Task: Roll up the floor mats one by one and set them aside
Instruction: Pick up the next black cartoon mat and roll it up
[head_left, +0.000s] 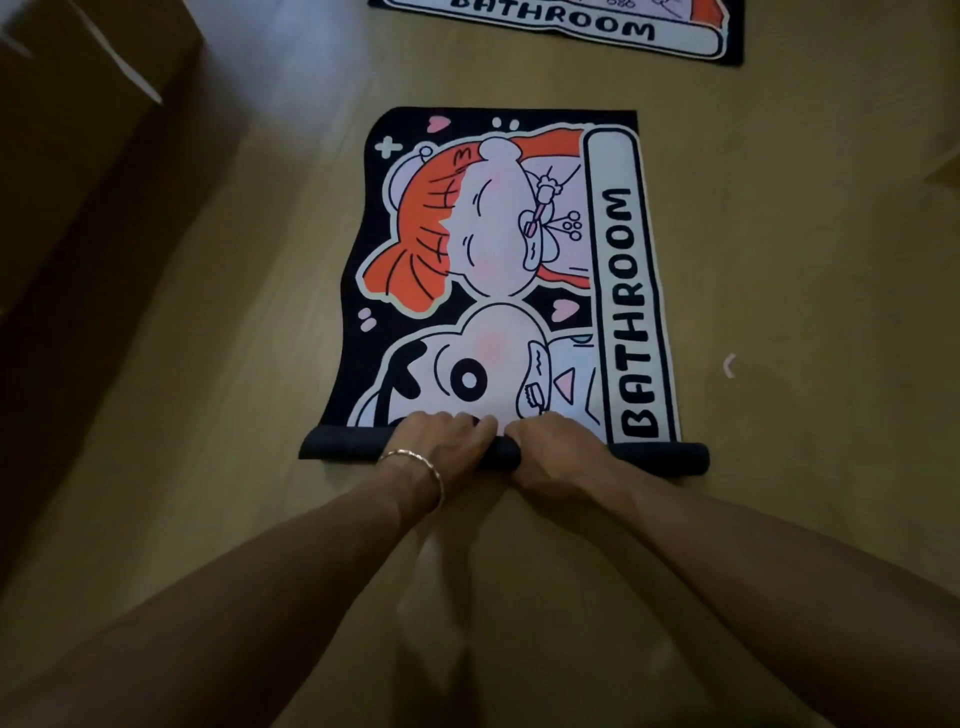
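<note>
A black cartoon mat (498, 270) printed with "BATHROOM" lies flat on the tan floor, stretching away from me. Its near edge is turned into a thin dark roll (343, 444) across the mat's width. My left hand (441, 434), with a bracelet on its wrist, grips the roll near the middle, fingers curled over the top. Right beside it, my right hand (550, 449) grips the same roll. A second mat (571, 23) with the same print lies flat at the top edge, partly cut off.
A cardboard box (88, 93) stands at the upper left beside a dark strip of shadow. A small pale scrap (730, 365) lies on the floor to the right of the mat. Bare tan floor (805, 234) surrounds the mat on both sides.
</note>
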